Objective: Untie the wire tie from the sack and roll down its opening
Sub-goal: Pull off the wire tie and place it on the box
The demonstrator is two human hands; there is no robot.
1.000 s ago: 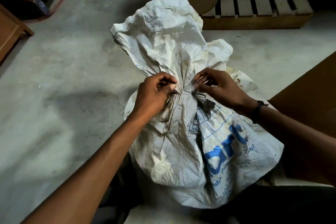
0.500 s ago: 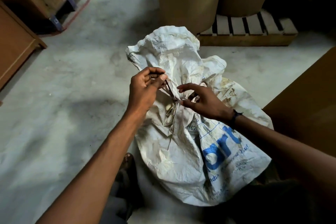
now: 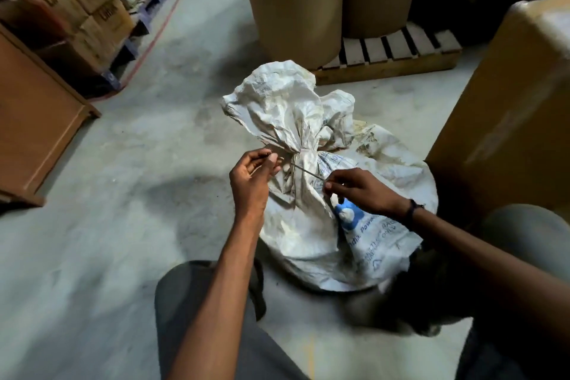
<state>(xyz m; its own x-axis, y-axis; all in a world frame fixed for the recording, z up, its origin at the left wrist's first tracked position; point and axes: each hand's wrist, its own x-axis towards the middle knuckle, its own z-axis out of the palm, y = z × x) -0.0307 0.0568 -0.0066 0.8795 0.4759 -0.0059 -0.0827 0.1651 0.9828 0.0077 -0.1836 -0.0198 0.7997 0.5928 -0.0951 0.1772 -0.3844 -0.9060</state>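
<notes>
A dirty white woven sack (image 3: 311,225) with blue print stands on the concrete floor between my knees. Its neck is gathered and bound at the middle, with the crumpled top flaring above. A thin dark wire tie (image 3: 307,172) runs from the neck out to each side. My left hand (image 3: 251,177) pinches one end of the wire to the left of the neck. My right hand (image 3: 359,190) pinches the other end lower right of it, over the sack's front. The wire is stretched straight between neck and right fingers.
Two large brown paper rolls (image 3: 296,0) stand on a wooden pallet (image 3: 398,62) just behind the sack. A big carton (image 3: 505,120) is close on the right. Stacked cardboard boxes (image 3: 92,9) and a brown cabinet (image 3: 34,120) line the left. A red floor line (image 3: 160,28) runs beside the boxes.
Both hands have drawn away from the sack's neck, each pulling a wire end outward. The camera has tilted up, showing more of the room.
</notes>
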